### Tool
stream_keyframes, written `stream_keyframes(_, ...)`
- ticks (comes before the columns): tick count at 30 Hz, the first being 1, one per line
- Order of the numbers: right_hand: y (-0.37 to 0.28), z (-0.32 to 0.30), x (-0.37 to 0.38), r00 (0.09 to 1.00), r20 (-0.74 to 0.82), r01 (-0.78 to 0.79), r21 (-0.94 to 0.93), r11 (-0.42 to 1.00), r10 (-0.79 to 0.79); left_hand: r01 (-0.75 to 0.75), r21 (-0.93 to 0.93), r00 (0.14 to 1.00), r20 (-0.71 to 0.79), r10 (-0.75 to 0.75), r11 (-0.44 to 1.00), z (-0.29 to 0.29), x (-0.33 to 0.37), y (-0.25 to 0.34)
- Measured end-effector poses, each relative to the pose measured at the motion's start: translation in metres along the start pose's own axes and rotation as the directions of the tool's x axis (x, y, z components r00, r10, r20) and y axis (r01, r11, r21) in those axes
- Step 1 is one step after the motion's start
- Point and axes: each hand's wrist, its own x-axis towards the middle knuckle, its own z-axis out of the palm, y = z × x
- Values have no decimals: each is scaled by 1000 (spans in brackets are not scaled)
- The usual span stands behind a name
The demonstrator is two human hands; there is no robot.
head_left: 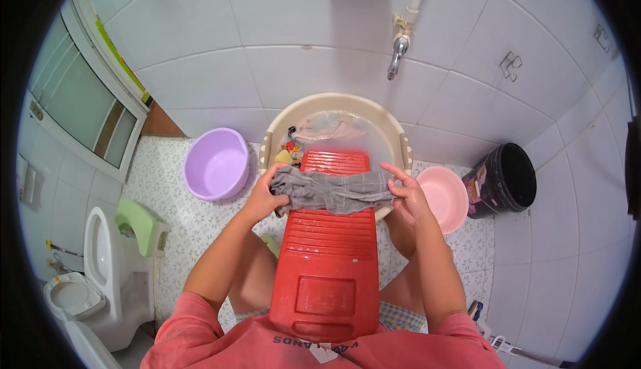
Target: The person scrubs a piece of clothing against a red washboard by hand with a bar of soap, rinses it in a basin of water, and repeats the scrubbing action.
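A wet grey checked cloth garment (334, 191) is stretched sideways across a red washboard (327, 245). My left hand (262, 197) is closed on the garment's left end, thumb toward me. At the other end, my right hand (409, 194) pinches the edge, with its index finger sticking out. The ribbed washboard slopes from my lap into a beige basin (272, 135) of cloudy water. In the water lie a pale pinkish cloth (330, 131) and a small bunch of red, yellow and dark items (291, 149), whose kind I cannot tell.
A purple basin (216, 163) stands on the left, near a green stool (140, 225) and a white toilet (110, 255). To the right are a pink basin (443, 199) and a black bucket (511, 181). A metal tap (398, 55) hangs from the wall above the beige basin.
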Motion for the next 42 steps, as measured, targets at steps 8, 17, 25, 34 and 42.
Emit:
stream_keyframes(8,27,36,-27,895,164,253,-953,169,-415,-279,692,959,166,230,666,67,-14,11)
stream_keyframes(17,51,49,105,920,-103,-149,-984,-95,-378,-55,887,984,-30,176,458,99,116,-40)
stream_keyframes(25,55,67,-4,948,193,167,-979,-120,-252,-218,834,976,178,126,507,77,4,-6)
stream_keyframes(34,58,42,112,843,121,14,-979,-203,-524,-171,821,977,70,201,544,83,107,-52)
stream_keyframes(42,47,57,-15,858,424,437,-899,-22,-291,-342,483,932,285,225,806,52,12,-15)
